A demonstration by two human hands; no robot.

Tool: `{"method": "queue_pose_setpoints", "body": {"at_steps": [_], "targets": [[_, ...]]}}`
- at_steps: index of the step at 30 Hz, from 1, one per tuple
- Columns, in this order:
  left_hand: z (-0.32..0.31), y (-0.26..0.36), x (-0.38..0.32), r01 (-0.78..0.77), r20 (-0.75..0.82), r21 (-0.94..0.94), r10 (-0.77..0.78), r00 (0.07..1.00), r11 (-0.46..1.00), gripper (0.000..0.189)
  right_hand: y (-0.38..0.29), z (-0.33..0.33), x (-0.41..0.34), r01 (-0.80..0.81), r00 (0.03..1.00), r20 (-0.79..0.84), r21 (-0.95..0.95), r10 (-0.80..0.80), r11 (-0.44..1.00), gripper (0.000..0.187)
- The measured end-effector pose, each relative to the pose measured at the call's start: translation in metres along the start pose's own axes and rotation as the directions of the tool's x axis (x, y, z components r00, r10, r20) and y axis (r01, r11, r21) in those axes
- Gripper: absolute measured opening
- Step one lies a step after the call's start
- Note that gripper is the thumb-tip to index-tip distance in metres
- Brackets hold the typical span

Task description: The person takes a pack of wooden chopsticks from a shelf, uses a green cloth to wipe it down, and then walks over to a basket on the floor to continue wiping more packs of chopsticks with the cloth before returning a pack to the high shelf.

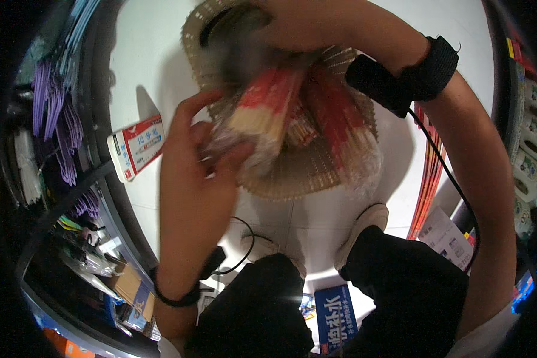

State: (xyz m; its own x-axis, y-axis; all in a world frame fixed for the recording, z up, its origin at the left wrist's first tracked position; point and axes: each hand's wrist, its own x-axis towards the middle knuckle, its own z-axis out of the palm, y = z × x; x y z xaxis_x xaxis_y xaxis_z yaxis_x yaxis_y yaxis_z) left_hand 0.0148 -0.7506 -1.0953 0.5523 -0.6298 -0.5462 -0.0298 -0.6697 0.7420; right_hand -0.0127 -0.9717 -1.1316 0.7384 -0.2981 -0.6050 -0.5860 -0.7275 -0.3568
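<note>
My left hand (pixel 201 156) has its thumb and fingers around the clear-wrapped end of a bundle of thin pale sticks (pixel 257 118), with a red band on the wrapper. The bundle is over an olive-brown woven basket (pixel 291 179). A second wrapped stick bundle (pixel 347 129), also red and pale, leans across the basket's right rim. Between the two, a smaller bundle (pixel 302 129) lies deeper inside. At the top of the view my right hand (pixel 286 22) reaches over the basket from the right. It is blurred and its fingers are hidden, so its grip cannot be made out.
A red-and-white box (pixel 138 145) bearing writing stands left of the basket. Shelves with purple hangers (pixel 53 103) run along the left, stocked shelves (pixel 528 125) along the right. Red packets (pixel 427 179) stand right. A blue carton (pixel 335 320) lies between my legs. Cables run from both wrists.
</note>
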Motion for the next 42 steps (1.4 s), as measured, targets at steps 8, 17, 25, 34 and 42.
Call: {"method": "queue_pose_setpoints", "body": {"at_steps": [8, 17, 25, 34, 42], "targets": [[-0.048, 0.032, -0.001, 0.108, -0.025, -0.024, -0.109, 0.994, 0.994, 0.051, 0.003, 0.003, 0.005, 0.512, 0.831, -0.287, 0.056, -0.477, 0.857, 0.041], [-0.052, 0.054, -0.017, 0.281, 0.03, -0.388, -0.293, 0.956, 0.878, 0.036, 0.017, 0.013, -0.064, 0.503, 0.853, -0.417, 0.494, -0.314, 0.709, 0.059], [-0.065, 0.038, 0.006, 0.083, 0.018, -0.453, -0.084, 0.996, 0.888, 0.037, 0.004, 0.031, -0.069, 0.566, 0.821, -0.512, 0.79, -0.253, 0.236, 0.067], [-0.063, 0.023, 0.007, -0.022, -0.198, -0.12, -0.002, 0.98, 0.992, 0.035, 0.021, 0.044, -0.026, 0.414, 0.908, -0.15, 0.193, -0.391, 0.89, 0.059], [-0.068, 0.012, 0.019, -0.13, -0.343, -0.021, 0.115, 0.932, 0.991, 0.032, -0.038, 0.046, -0.091, 0.521, 0.843, -0.431, 0.501, -0.324, 0.691, 0.059]]}}
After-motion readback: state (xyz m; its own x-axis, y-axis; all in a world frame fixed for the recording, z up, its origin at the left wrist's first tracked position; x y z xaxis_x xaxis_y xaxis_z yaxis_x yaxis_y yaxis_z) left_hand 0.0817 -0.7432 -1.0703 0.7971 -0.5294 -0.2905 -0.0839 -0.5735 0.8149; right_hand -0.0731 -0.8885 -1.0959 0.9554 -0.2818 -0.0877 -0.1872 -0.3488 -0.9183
